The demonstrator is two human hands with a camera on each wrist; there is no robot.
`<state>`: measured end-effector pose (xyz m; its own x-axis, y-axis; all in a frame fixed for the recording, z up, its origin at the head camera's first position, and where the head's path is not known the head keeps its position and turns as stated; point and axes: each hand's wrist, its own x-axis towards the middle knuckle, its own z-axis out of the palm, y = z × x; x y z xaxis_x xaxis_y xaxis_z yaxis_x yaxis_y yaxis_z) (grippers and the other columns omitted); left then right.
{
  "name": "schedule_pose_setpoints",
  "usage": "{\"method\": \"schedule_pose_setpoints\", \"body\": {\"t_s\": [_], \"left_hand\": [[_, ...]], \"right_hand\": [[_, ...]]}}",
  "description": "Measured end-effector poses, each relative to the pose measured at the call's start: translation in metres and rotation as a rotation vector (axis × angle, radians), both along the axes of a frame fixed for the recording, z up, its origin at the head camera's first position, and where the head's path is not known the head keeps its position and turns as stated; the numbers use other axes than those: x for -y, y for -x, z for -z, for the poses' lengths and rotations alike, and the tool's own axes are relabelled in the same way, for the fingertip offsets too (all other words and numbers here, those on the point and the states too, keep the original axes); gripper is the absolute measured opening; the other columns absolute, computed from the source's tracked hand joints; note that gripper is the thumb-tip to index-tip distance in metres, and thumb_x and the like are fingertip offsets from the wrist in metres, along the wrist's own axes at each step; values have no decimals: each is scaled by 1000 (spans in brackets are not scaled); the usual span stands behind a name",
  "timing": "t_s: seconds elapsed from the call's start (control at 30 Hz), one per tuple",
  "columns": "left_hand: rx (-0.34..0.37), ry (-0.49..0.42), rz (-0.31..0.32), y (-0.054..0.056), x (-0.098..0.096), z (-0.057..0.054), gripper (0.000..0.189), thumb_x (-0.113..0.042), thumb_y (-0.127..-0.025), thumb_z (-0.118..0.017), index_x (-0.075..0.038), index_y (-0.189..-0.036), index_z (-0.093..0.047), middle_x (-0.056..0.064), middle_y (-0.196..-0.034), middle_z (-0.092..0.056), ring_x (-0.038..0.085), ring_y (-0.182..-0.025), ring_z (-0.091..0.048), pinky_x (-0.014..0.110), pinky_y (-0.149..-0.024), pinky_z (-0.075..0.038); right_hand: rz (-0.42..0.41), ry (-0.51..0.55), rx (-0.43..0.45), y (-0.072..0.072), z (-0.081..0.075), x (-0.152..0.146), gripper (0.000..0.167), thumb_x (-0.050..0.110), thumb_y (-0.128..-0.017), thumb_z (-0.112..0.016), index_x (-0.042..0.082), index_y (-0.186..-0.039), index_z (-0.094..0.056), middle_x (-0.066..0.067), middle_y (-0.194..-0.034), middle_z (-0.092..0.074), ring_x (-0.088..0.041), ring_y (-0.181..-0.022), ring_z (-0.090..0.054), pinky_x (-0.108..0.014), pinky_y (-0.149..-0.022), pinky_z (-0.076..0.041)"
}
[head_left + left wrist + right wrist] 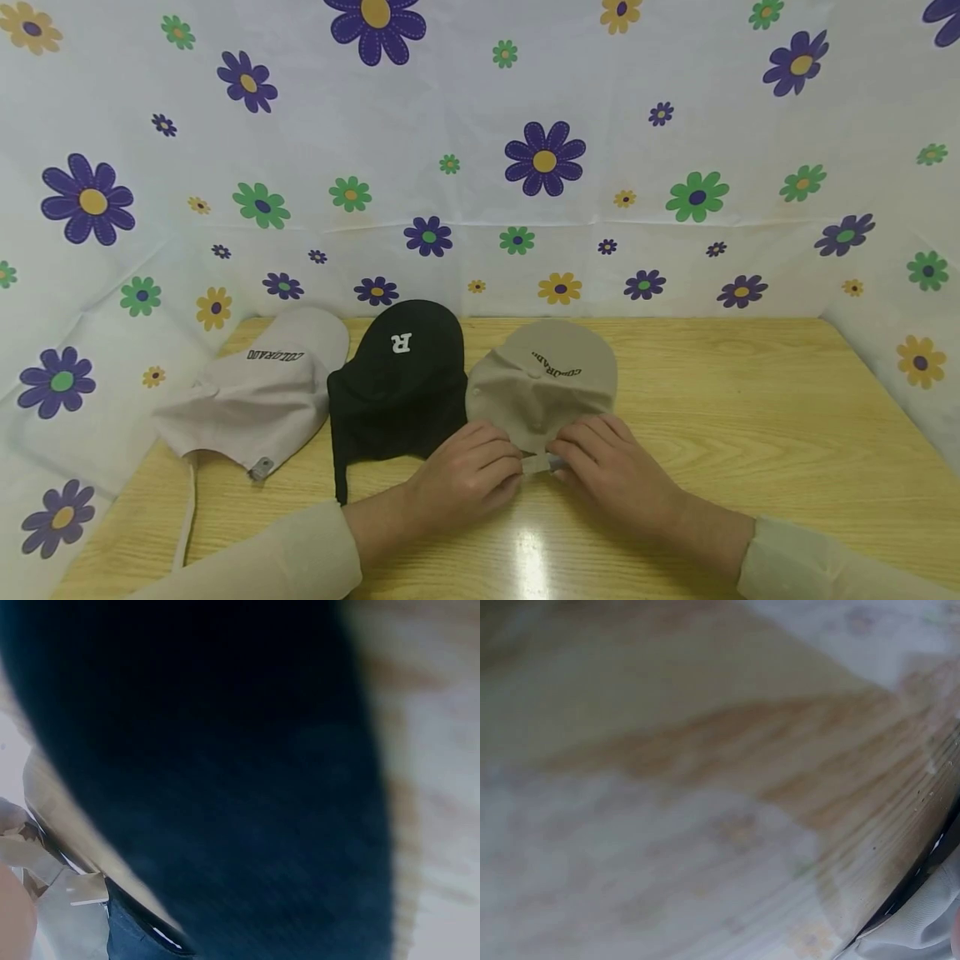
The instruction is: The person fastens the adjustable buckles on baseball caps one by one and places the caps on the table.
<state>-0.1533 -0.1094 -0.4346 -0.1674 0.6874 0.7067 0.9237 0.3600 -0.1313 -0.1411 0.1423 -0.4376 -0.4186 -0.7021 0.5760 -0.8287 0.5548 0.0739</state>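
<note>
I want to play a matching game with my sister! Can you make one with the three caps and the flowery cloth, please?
Things:
1. black cap
2. tan cap
3. pale cap
4. flowery cloth

Clues:
A. behind the table
B. farthest left of the three caps
C. has a white letter on it
D. held by the left hand and the right hand

Right pairs: 1-C, 2-D, 3-B, 4-A
</note>
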Motion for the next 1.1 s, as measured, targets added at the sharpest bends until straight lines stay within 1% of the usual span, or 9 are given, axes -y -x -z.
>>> {"method": "schedule_pose_setpoints", "body": {"t_s": [0.2,0.43,0.6,0.9,1.1], "left_hand": [[-31,-18,27,1,0,1,8,-7,-76,-76,-12,-81,-72,-2,-87,-71,14,-85,-65,28,-82,-52],[-21,-12,30,1,0,3,8,-7,-77,-76,-12,-81,-72,-2,-87,-70,14,-85,-64,27,-83,-52],[-33,-17,38,1,0,4,7,-8,-78,-76,-11,-82,-73,-1,-88,-71,14,-86,-65,28,-82,-52],[-2,7,11,-1,-1,1,8,-9,-77,-77,-13,-82,-72,-2,-87,-70,13,-85,-64,27,-83,-51],[-3,18,-1,-1,-1,1,10,-12,-78,-80,-14,-83,-72,-3,-89,-70,12,-87,-64,27,-84,-51]], "right_hand": [[2,-5,4,0,0,0,33,33,-106,-43,9,-114,-65,-2,-114,-62,-20,-106,-56,-36,-95,-42],[-9,-4,11,-1,-1,0,33,32,-106,-42,10,-115,-65,-1,-114,-62,-20,-106,-56,-36,-96,-42],[-9,-22,11,-2,-1,0,32,32,-106,-43,10,-115,-65,-1,-114,-62,-20,-107,-56,-36,-96,-42],[-11,-13,8,-2,0,1,33,32,-106,-42,10,-115,-65,-1,-114,-62,-19,-106,-56,-36,-94,-42],[-29,4,2,-2,0,3,31,32,-105,-45,10,-114,-66,-1,-113,-63,-19,-105,-57,-35,-94,-43]]}}
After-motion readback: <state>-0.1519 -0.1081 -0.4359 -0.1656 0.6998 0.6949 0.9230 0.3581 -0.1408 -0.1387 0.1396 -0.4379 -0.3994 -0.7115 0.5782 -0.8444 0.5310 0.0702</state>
